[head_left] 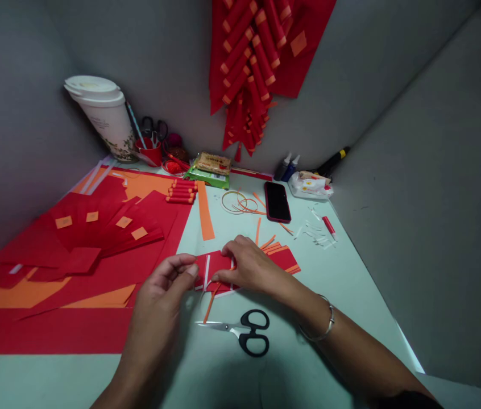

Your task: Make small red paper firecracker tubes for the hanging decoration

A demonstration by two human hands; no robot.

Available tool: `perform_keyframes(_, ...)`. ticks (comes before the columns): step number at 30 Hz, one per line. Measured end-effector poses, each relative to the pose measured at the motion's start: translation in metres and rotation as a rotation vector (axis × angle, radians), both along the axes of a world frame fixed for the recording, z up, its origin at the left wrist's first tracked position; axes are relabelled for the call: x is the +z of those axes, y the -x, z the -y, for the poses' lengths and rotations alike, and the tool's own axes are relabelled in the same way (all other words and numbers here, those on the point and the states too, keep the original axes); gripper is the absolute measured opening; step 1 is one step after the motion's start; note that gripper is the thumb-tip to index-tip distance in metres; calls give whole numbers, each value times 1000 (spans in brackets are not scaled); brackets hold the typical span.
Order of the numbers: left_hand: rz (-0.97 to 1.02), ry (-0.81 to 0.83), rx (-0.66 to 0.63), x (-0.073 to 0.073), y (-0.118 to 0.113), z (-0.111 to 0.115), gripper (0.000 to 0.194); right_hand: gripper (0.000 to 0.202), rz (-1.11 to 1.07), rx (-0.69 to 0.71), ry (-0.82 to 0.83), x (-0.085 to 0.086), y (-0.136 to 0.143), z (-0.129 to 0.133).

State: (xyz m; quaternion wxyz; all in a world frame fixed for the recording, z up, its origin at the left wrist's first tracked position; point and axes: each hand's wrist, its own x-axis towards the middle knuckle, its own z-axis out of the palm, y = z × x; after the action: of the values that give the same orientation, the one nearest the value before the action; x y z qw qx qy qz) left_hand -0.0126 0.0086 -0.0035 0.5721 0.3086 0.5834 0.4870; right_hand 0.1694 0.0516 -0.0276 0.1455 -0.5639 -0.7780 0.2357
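Two black oval finger loops and slim metal blades mark the scissors (228, 327), lying on the smooth pale table (317, 375). Just beyond the scissors is a small flat red paper card (219, 264), banded with narrow white strips. The right hand (244, 267), a metal bangle on its wrist, holds the card between spread thumb and forefinger, covering part of it. The left hand (164, 292) has thumb and forefinger close together at the card's left edge; whether they grip it, I cannot tell. A thin orange strip (210, 307) runs from the card toward the scissors' blades.

Left of the scissors, large matte red sheets (53, 335) crowd the table. Farther beyond the scissors are orange-tipped red paper rolls (181, 199), a glossy dark phone (277, 201), a lidded cup (104, 116) and a hanging firecracker-shaped decoration (261, 51).
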Motion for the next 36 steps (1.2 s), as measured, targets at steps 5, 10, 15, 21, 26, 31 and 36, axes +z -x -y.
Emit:
perform_keyframes(5, -8, -34, -70, -5, 5, 1, 28, 32, -10, -15, 55, -2, 5, -3)
perform_keyframes(10, -34, -45, -126, -7, 6, 1, 27, 13, -385, -94, 201, 6, -2, -4)
perform_keyframes(15, -297, -124, -134, 0, 0, 2, 43, 14, -645, -69, 265, 28, -4, 2)
perform_keyframes(21, -246, -104, -134, 5, -1, 2, 22, 27, -796, -48, 220, 31, -3, 8)
perform_keyframes(26, -133, -72, -166, 0, 1, -1, 33, 10, -777, -97, 291, 31, -6, 10)
perform_keyframes(31, -192, -92, -241, 4, -1, -2, 30, 12, -575, 71, 146, 38, -6, 16)
perform_keyframes(36, -284, -101, -276, 5, -2, 1, 27, 15, -456, 151, 14, 39, -4, 21)
